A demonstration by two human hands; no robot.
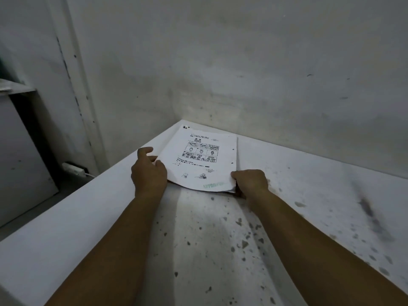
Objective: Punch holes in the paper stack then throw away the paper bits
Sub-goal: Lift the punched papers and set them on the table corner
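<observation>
A white paper stack [199,160] with a printed comic strip on its top sheet lies near the far corner of the white table [88,217]. Two punched holes show along its right edge. My left hand [149,171] grips the stack's left edge, thumb on top, fingers curled under. My right hand [249,181] pinches the near right corner, which is lifted slightly off the table. No hole punch is in view. Something small and dark [185,127] sits at the stack's far corner; I cannot tell what it is.
The table top is stained with dark specks and smudges toward the right. Grey walls close in behind and to the left. A white power strip [74,168] with a cable lies on the floor at left, next to a cabinet [19,164].
</observation>
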